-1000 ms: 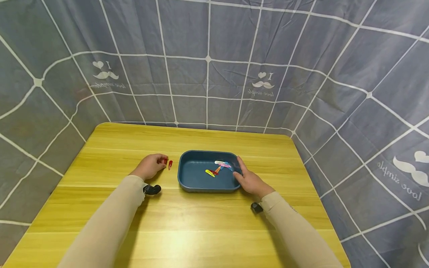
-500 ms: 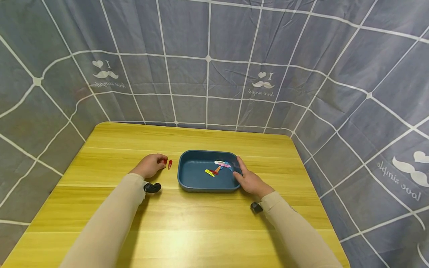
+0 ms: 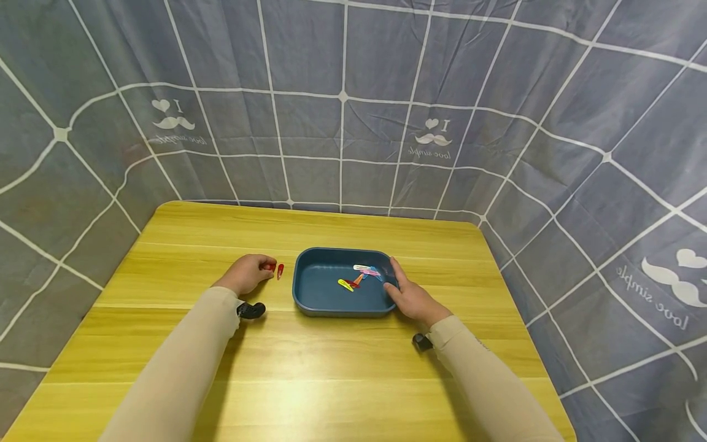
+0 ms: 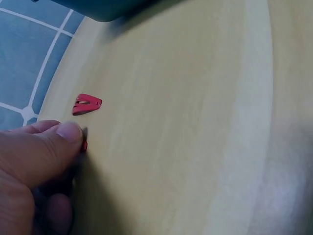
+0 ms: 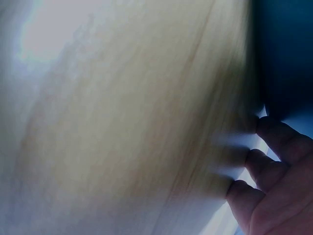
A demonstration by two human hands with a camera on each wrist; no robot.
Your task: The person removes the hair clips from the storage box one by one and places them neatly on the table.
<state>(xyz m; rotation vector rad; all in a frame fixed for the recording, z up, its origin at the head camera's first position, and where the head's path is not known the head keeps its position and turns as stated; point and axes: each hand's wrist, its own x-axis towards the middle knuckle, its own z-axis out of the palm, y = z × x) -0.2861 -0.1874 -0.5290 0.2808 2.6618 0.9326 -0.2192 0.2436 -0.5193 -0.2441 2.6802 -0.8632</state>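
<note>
My left hand [image 3: 247, 274] pinches a red hair clip [image 4: 85, 146] between thumb and fingers, low over the table left of the tray; the fingers cover most of it. Another red snap clip [image 3: 280, 271] lies on the wood right beside those fingertips. On the other side, my right hand [image 3: 415, 301] grips the right end of a dark blue rectangular tray [image 3: 331, 312], thumb over the rim and the other fingers along the outside. Inside the tray several hair clips lie loosely together, among them a yellow clip [image 3: 345, 285] and a white clip [image 3: 361, 267], with pink, blue, orange and red ones.
The tray stands on a wood-grain table [image 3: 309, 380] with rounded far corners. A grey curtain [image 3: 309, 123] with white grid lines hangs behind and at both sides. Black straps with dark knobs sit at both wrists, under beige sleeves.
</note>
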